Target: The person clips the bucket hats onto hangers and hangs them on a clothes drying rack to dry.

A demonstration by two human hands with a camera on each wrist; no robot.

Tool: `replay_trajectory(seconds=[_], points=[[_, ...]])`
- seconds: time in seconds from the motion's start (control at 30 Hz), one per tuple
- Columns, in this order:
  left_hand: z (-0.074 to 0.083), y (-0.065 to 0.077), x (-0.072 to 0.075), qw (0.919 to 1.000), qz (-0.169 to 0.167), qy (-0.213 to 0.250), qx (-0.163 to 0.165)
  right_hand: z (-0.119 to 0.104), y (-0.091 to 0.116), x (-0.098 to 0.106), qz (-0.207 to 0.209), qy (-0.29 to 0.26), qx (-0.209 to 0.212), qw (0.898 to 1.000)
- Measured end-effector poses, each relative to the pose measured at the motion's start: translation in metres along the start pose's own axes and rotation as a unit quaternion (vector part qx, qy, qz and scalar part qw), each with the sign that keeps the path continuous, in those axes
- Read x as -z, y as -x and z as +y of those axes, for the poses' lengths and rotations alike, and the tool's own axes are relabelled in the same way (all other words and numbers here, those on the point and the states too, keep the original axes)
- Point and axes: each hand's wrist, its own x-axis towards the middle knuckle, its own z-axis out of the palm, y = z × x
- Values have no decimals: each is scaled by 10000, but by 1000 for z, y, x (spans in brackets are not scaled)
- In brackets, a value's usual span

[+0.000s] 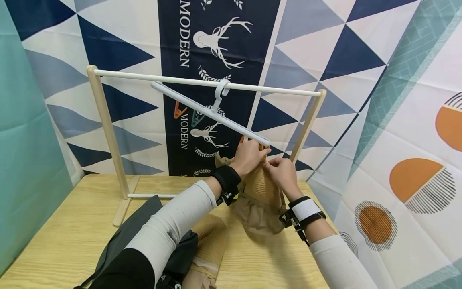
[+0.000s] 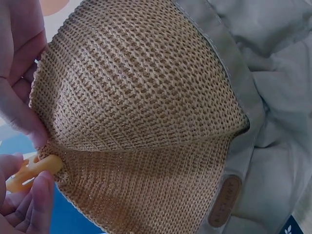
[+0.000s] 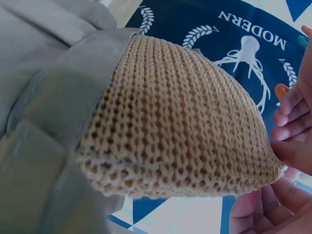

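Head view: a pale hanger (image 1: 187,102) is hooked on the white rod (image 1: 144,76) of a rack and serves as the landmark. Knit hat (image 1: 262,186), tan, is directly below the hanger's right end, crown up, fabric brim down. Left hand (image 1: 248,156), just under that end, has thumb and finger clamped on a yellow clip (image 2: 34,171), which touches the crown; whether its jaws grip the knit cannot be told. Right hand (image 1: 283,173), beside it, pinches the crown's edge. Orange clip (image 1: 177,110) and green clip (image 1: 196,119) are below the hanger's left half. Second hat (image 1: 213,237) lies on the table (image 1: 57,224), below and nearer than the hanger.
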Motion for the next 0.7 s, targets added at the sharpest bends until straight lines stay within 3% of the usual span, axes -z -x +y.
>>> replay_trajectory(seconds=[0.3,0.57,0.7], points=[[-7,4,-1,9999,-51,-14,-143,4,-2,-6,35,43,-201,9998],[-2,8,2,9990,-287,118,-307,10,3,-2,60,47,-237,9997],[-6,10,4,9993,-299,-22,-224,6,4,-5,48,24,-230,9997]])
